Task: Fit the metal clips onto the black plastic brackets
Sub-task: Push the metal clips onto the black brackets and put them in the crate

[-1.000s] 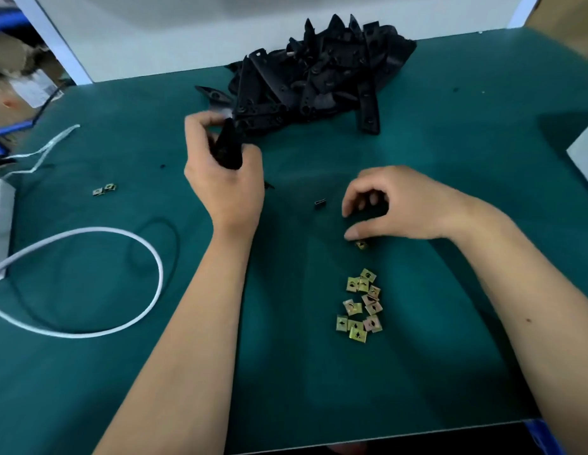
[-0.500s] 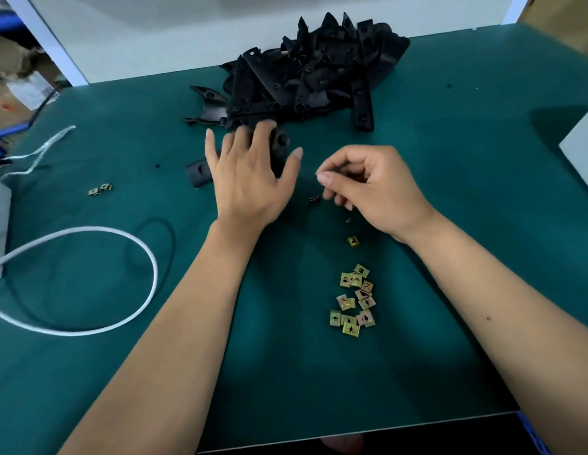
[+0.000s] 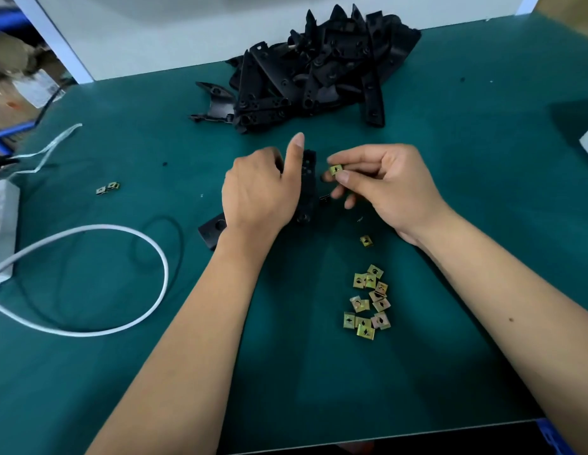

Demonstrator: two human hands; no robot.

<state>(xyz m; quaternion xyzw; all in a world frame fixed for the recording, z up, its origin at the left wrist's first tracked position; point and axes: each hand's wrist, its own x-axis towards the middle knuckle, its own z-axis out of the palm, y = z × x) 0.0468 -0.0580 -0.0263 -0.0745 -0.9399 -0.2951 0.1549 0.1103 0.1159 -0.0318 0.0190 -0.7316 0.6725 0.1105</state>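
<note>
1. Green-matted counter (image 3: 450,372); near edge bare of parts.
2. Cluster of small square brass-coloured metal clips (image 3: 368,303), right of centre; one stray clip (image 3: 366,240) just beyond it.
3. White looped cable (image 3: 122,277), left side.
4. Left hand (image 3: 258,192), grip curled round a long black plastic bracket (image 3: 307,178) lying on the counter centre, thumb raised.
5. Right hand (image 3: 384,182), grip pinching a single brass-coloured clip (image 3: 336,169) between thumb and forefinger, just beside the bracket.
6. Two loose clips (image 3: 108,188), towards left edge.
7. Heap of black plastic brackets (image 3: 312,77), far edge.
</note>
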